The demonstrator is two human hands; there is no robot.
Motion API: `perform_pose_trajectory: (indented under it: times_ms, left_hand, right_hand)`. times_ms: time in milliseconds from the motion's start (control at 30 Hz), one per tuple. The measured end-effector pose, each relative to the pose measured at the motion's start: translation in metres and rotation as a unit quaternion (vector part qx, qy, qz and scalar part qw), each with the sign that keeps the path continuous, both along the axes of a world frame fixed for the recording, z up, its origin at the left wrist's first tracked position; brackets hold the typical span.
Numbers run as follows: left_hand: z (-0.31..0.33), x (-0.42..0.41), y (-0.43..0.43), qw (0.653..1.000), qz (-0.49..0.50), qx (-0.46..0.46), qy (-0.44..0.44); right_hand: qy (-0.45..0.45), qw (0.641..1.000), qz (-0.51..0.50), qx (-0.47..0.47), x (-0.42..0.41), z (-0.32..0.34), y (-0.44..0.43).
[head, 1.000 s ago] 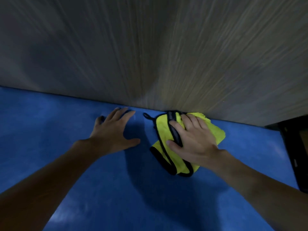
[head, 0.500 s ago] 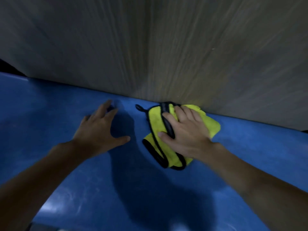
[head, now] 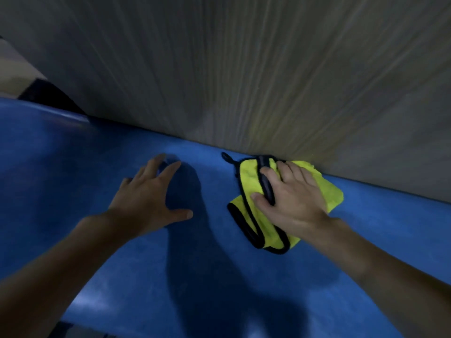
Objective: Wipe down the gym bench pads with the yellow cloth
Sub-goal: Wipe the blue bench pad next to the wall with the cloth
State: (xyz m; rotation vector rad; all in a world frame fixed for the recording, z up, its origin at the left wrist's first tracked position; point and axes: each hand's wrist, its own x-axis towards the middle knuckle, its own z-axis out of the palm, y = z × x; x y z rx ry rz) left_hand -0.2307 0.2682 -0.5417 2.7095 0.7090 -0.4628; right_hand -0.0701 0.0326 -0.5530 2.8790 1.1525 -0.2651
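Where worktop (head: pixel 73 167) met wall (head: pixel 219 69): yellow cloth (head: pixel 249 179) lay against that edge.
Right grip (head: pixel 292 201): released, pressed flat on cloth.
Left grip (head: pixel 146 198): released on bare blue; farther from cloth than before.

You have nothing to read here. No lettering, label, brand or number shows on the yellow cloth (head: pixel 249 181) at centre right, on the blue bench pad (head: pixel 97 167) across the lower frame, or on the grey streaked wall (head: pixel 219 69) filling the upper frame. The whole view is dim and smeared.
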Motion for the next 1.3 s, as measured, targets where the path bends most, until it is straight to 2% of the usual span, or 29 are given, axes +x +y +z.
perform_pose_trajectory:
  times_ms: [100,200,333,467,600,700,767,867,1033,1133,1200,1300]
  left_hand:
    - [0.0,-0.013,0.019,0.999,0.04,-0.004,0.0]
    - [0.001,-0.022,0.031,0.996,0.068,0.015,0.048]
    - [0.002,-0.034,0.041,0.997,0.062,0.004,0.048]
    - [0.006,-0.048,0.065,0.998,0.055,0.0,0.001]
    - [0.004,-0.071,0.089,0.995,0.083,-0.031,-0.048]
    - [0.003,-0.086,0.112,0.99,0.137,0.012,0.013]
    - [0.006,-0.099,0.127,0.986,0.159,0.003,0.043]
    - [0.008,-0.117,0.142,0.99,0.131,-0.009,0.046]
    - [0.008,-0.135,0.168,0.994,0.109,-0.005,-0.013]
    - [0.005,-0.149,0.186,0.985,0.161,-0.028,-0.053]
    - [0.002,-0.161,0.2,0.978,0.207,0.007,-0.028]
    - [0.001,-0.184,0.216,0.967,0.256,-0.003,0.02]
  right_hand:
    - [0.004,0.999,0.034,0.001,-0.009,-0.006,0.034]
    - [0.014,0.997,0.067,0.017,0.0,-0.006,0.015]
    - [0.009,0.999,0.05,-0.014,-0.004,-0.003,0.003]
    - [0.007,0.999,0.027,-0.018,-0.025,-0.001,0.058]
    - [0.016,0.995,0.095,0.009,-0.049,-0.004,0.142]
    - [0.027,0.99,0.136,0.015,-0.05,-0.007,0.165]
    - [0.028,0.988,0.149,0.026,-0.045,-0.007,0.149]
    - [0.02,0.991,0.129,0.007,-0.048,-0.006,0.142]
    - [0.021,0.991,0.134,0.006,-0.074,-0.001,0.213]
    - [0.019,0.985,0.171,0.012,-0.089,-0.005,0.266]
    - [0.022,0.981,0.194,0.0,-0.09,-0.01,0.277]
    - [0.003,0.977,0.211,0.017,-0.086,-0.011,0.258]
